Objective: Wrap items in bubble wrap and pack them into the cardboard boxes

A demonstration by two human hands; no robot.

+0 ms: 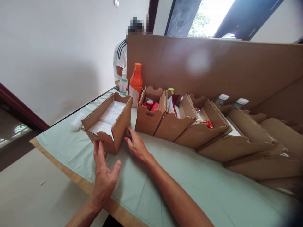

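An open-topped cardboard box point(122, 127) stands at the left end of the cloth-covered table. Clear bubble wrap point(109, 116) fills it nearly to the rim. My left hand point(104, 171) is at the box's front face, fingertips against the cardboard and thumb spread away. Beside the lower right side of the box is my right hand point(136, 145), its fingers apart and pointing at the wall; whether they press on it I cannot tell. Neither hand is wrapped round anything.
Several cardboard bins point(149, 121) with packets inside line the right. An orange bottle point(136, 78) and a clear bottle point(123, 84) stand behind the box. A tall cardboard panel point(208, 66) rises behind the bins. Another person point(120, 58) is beyond the table point(170, 167).
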